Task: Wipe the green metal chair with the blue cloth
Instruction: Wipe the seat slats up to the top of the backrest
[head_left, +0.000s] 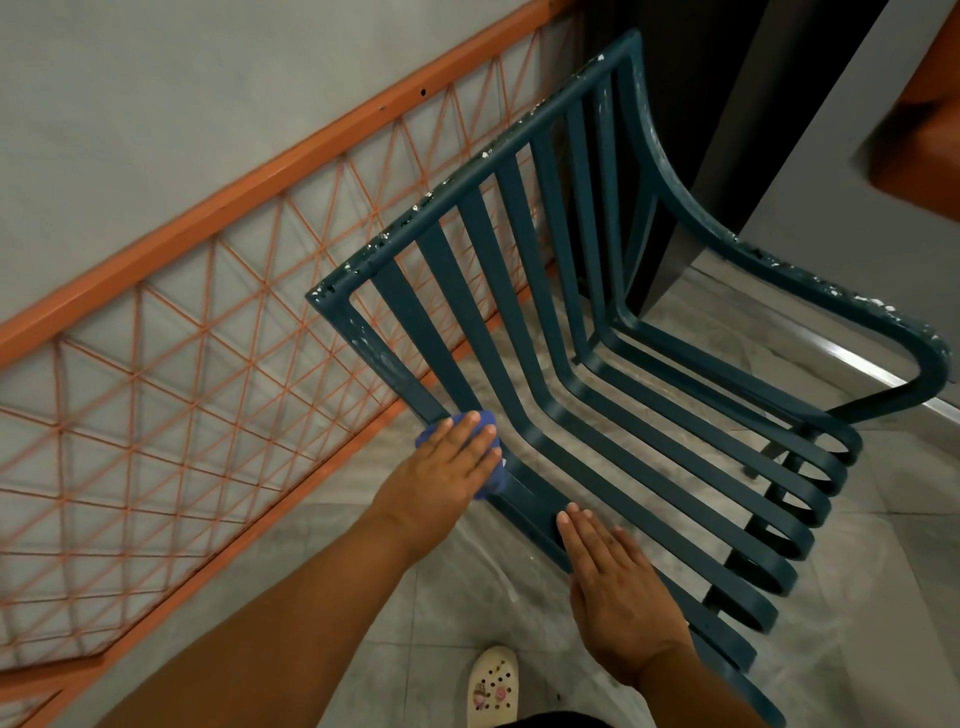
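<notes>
The green metal chair (545, 291) fills the middle of the view, its slatted back and seat seen from above and its top rail flecked with chipped paint. My left hand (447, 462) lies flat, fingers straight, on the blue cloth (493, 480), pressing it against the bend where the nearest slat turns from back to seat. Most of the cloth is hidden under that hand. My right hand (618, 587) rests flat with straight fingers on the chair's near side rail, a little in front of the cloth.
An orange metal railing (156, 415) with a criss-cross cord mesh runs diagonally along the left, close behind the chair back. A dark door frame (727, 130) stands beyond the chair. Grey tiled floor (415, 613) lies below, with my white clog (491, 686) at the bottom.
</notes>
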